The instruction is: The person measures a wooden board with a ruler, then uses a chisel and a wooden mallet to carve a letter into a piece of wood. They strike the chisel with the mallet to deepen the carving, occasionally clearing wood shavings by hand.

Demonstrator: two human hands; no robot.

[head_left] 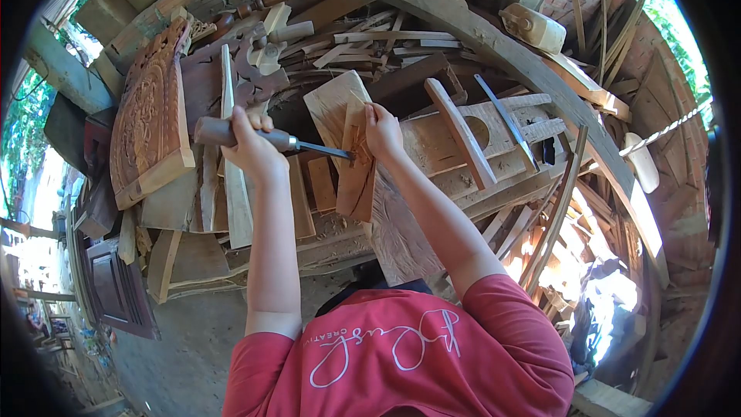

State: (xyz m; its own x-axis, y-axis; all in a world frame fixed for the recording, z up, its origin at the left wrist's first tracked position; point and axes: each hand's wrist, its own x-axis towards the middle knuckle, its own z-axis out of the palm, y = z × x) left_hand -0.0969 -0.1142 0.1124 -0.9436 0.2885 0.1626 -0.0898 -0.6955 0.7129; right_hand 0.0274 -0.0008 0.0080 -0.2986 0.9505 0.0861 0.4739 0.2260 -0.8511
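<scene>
My left hand (256, 143) is wrapped round the dark wooden handle of a chisel (324, 150), its metal blade pointing right. The blade's tip meets a narrow reddish-brown wooden block (357, 189), where a rough, chipped patch shows. My right hand (384, 133) grips the upper right edge of this block, with some fingers hidden. Behind it stands a wider pale board (324, 100), tilted. Below lies a broad grained plank (401, 243), partly covered by the block and my right forearm.
A carved wooden panel (147, 116) leans at the left. On the bench to the right are a wooden bar (461, 135) and a long thin blade (505, 120). Scrap wood is piled behind, beneath a long curved beam (494, 38). A plastic jug (534, 27) sits at the upper right.
</scene>
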